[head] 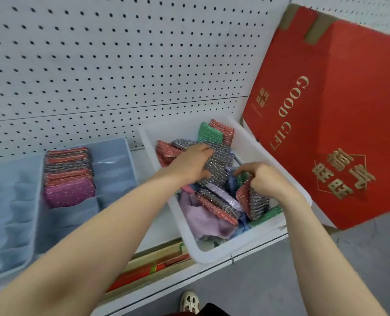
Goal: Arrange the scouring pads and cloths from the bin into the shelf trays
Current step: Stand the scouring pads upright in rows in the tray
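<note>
A white bin (214,249) on the shelf holds several glittery scouring pads in red, green and silver, plus lilac and blue cloths (203,222). My left hand (191,165) lies flat with straight fingers on a silver pad (219,163) in the bin's middle. My right hand (264,179) grips a bunch of upright red and silver pads (251,199) at the bin's right side. To the left, a grey-blue shelf tray (114,169) has a middle compartment filled with a row of red, grey and pink pads (68,176).
A second grey-blue tray (7,213) stands at the far left. White pegboard (121,53) backs the shelf. A big red "GOOD GIFT" box (339,124) leans at the right. Red and wooden items (150,267) lie on the lower shelf. My shoe (190,301) shows on the grey floor.
</note>
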The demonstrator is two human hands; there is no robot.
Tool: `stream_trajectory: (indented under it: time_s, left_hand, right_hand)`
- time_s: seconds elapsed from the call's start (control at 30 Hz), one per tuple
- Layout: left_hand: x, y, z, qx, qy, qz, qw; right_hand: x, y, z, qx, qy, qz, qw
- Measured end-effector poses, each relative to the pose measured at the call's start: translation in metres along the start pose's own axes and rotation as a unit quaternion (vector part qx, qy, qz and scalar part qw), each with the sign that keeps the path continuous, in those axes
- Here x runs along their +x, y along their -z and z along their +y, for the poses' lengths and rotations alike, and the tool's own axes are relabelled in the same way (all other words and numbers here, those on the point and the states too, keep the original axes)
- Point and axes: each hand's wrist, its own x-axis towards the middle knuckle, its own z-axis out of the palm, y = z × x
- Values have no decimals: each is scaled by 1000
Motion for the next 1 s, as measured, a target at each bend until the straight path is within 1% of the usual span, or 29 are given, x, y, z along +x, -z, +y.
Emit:
stream_trajectory:
  time_s: [0.07,0.13,0.2,0.27,0.37,0.43,0.5,0.53,0.57,0.6,0.67,0.7,0.73,0.8,0.87,0.9,1.0]
  left_hand:
    - [17,-8,3,44,-3,-41,998]
    - [24,-12,3,79,22,-69,994]
    - [24,-14,1,92,54,-81,991]
    - [21,-13,-1,78,70,-77,991]
    - [13,-8,-2,37,87,-27,995]
    - [9,-4,-3,-2,115,20,993]
    - [6,2,-2,-63,151,65,984]
    - [4,5,-2,-98,162,85,978]
    - [3,6,-2,-132,168,102,971]
    - [3,7,-2,-165,173,114,964]
    - [1,7,-2,-215,181,126,951]
    - [0,7,0,-239,184,129,945]
    - [0,6,1,-262,188,134,937]
    - [-1,3,1,-298,198,156,921]
    - [-2,0,0,-327,201,186,905]
    - [-3,-1,0,-343,201,202,895]
    - [-6,-2,0,-389,207,225,869]
  right_hand:
    - [1,-1,5,38,26,-20,999]
    - [7,-3,9,51,44,-34,997]
    - [18,-5,14,53,51,-51,996]
    - [27,-2,21,73,57,-65,994]
    - [28,14,30,156,82,-106,979]
    - [24,25,39,213,101,-187,954]
    - [21,31,49,186,129,-261,938]
    - [22,32,53,161,133,-281,937]
    - [25,31,56,136,131,-284,940]
    - [28,30,57,108,125,-271,948]
    - [35,27,58,62,108,-208,970]
    - [38,27,58,70,99,-170,978]
    - [38,27,58,102,93,-133,981]
    - [39,29,57,203,86,-64,973]
    - [35,36,48,313,82,-18,946]
    - [34,39,40,379,78,-7,922]
    - [34,45,14,568,50,20,822]
